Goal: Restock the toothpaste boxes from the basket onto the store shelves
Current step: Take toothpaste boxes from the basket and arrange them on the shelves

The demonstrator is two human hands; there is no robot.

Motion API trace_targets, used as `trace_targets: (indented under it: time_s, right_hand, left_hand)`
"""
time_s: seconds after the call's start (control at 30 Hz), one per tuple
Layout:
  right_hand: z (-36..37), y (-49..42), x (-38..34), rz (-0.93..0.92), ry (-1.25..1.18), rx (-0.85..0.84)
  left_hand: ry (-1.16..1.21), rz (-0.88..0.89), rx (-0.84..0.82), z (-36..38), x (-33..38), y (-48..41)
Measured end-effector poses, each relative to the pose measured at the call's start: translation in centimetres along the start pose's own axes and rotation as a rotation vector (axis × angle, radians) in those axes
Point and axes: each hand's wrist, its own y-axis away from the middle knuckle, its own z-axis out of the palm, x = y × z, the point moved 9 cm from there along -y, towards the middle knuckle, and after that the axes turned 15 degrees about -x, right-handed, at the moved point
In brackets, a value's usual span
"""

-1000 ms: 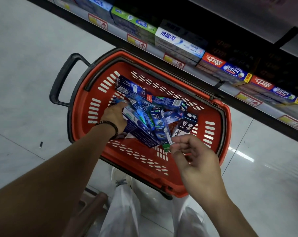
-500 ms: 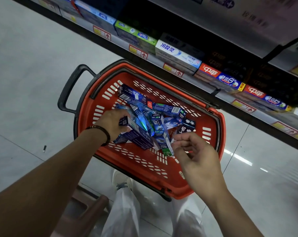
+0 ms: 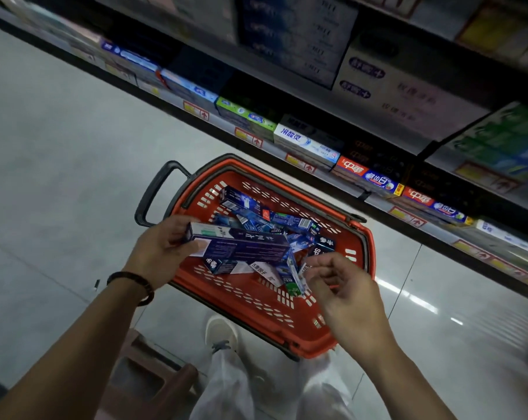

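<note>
A red plastic basket (image 3: 258, 310) stands on the floor below me, holding several dark blue toothpaste boxes (image 3: 282, 221). My left hand (image 3: 162, 248) grips the left end of two stacked boxes (image 3: 244, 245), a white-topped one over a dark blue one, lifted above the pile. My right hand (image 3: 343, 294) hovers over the basket's right side with loosely curled fingers, holding nothing, close to the right end of the lifted boxes. The store shelves (image 3: 314, 165) run diagonally behind the basket, lined with toothpaste boxes.
The basket's black handle (image 3: 158, 189) sticks out to the left. A low brown stool (image 3: 153, 377) sits by my legs at the bottom. Price tags line the shelf edge (image 3: 247, 136). An upper shelf with white boxes (image 3: 386, 95) overhangs at top right. Grey tiled floor lies on the left.
My left hand has taken hold of two boxes and lifted them out of the pile. My right hand has drifted slightly right. The view has tilted up toward the shelves.
</note>
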Motion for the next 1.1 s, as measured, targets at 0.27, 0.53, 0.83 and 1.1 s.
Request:
trace_targets:
  time_s: [0.27,0.53,0.83,1.1]
  right_hand:
    - [-3.7,3.0,-6.1,-0.022,-0.047,0.058]
    - [-10.1,7.5,-14.5,-0.093,-0.073,0.057]
    - [-12.1,14.0,-25.5,-0.163,-0.02,-0.11]
    - [-13.1,20.0,-33.0,-0.257,-0.079,-0.221]
  left_hand:
    - [0.333,0.158,0.033,-1.1,7.6,8.0]
    - [0.469,0.199,0.044,-3.2,12.6,17.4]
    - [0.521,0.268,0.068,-5.5,19.7,26.6]
    - [0.665,0.318,0.047,-8.2,27.0,32.1]
